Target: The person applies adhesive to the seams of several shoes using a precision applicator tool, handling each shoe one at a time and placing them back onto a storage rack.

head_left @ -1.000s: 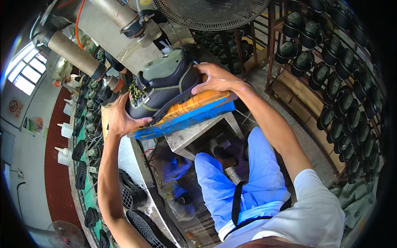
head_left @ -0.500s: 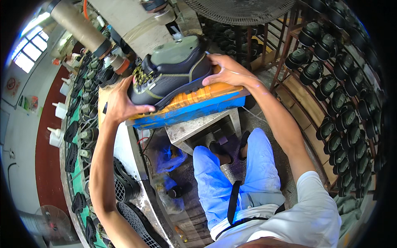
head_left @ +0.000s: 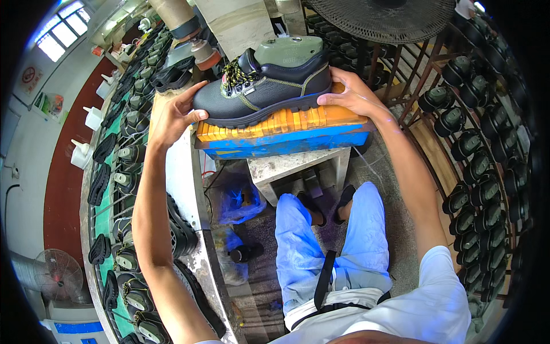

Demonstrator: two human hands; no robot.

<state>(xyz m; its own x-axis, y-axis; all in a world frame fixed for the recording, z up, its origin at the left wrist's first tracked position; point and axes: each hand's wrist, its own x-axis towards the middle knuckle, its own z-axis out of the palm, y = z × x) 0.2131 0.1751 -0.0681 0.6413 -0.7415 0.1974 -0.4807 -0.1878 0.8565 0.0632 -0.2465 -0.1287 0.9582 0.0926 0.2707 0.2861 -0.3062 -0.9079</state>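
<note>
Gripping the black shoe (head_left: 264,86) between them, left hand (head_left: 172,114) at toe, right hand (head_left: 352,94) at heel.

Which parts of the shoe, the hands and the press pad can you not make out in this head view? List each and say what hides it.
- Black work shoe: its sole underside lies on the orange and blue pad; its far side faces away.
- Left hand: the palm is turned to the toe.
- Right hand: some fingers sit behind the heel.
- Machine head: cut off by the top edge.
- Shoes on the right rack: too small and dark for detail.
</note>
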